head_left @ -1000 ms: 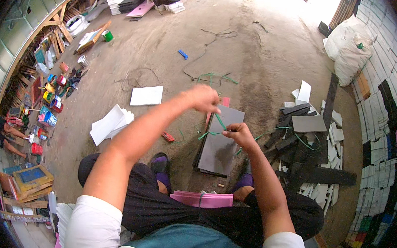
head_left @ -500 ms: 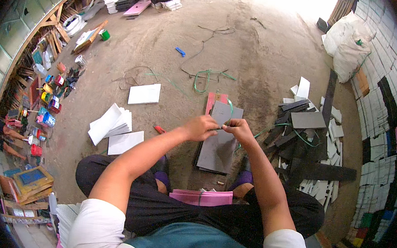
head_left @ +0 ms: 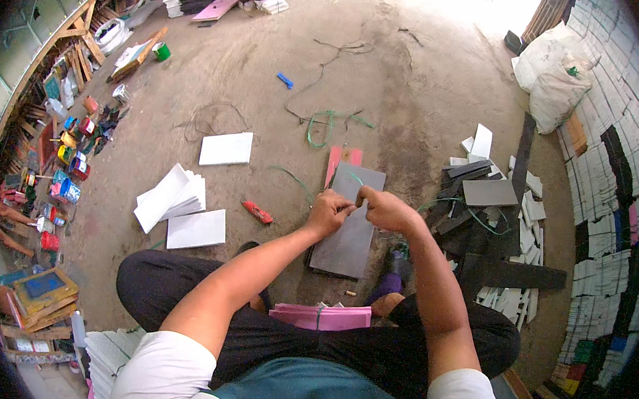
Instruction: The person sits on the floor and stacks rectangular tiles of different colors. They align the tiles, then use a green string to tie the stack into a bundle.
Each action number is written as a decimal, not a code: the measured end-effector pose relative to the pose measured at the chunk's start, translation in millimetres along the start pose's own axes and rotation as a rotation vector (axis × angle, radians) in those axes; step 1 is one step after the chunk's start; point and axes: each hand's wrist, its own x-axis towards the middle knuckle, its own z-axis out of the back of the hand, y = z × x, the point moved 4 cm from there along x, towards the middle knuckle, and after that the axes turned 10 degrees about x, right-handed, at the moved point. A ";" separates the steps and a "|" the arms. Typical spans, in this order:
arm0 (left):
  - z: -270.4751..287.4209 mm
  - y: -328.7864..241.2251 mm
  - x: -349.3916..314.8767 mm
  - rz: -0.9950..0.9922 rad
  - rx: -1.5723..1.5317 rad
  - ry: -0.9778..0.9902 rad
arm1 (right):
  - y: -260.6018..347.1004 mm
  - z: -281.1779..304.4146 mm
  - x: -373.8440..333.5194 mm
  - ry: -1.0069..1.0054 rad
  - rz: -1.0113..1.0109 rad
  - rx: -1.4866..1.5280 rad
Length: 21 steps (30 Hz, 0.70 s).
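Grey sheet stack lies on the floor before the person's feet. Over it, the left hand and right hand meet, fingertips apparently clamped on green strapping. Pink sheets lie nearer the body. Paint tubs stand far left, contents indistinct; white sacks bulge ahead right, contents hidden.
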 end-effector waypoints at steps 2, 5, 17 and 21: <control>-6.9 -0.8 0.7 -0.075 0.014 0.013 | 0.6 -5.2 5.1 0.056 0.057 -0.067; -11.7 7.4 -2.0 -0.061 0.001 -0.051 | 6.0 -7.9 7.2 0.091 0.137 -0.124; -4.7 12.5 -0.3 -0.017 0.103 0.063 | 0.0 -29.2 34.0 -0.090 0.026 0.432; -17.7 10.9 -1.3 -0.106 0.092 0.043 | -5.3 -19.3 43.9 -0.101 0.013 0.337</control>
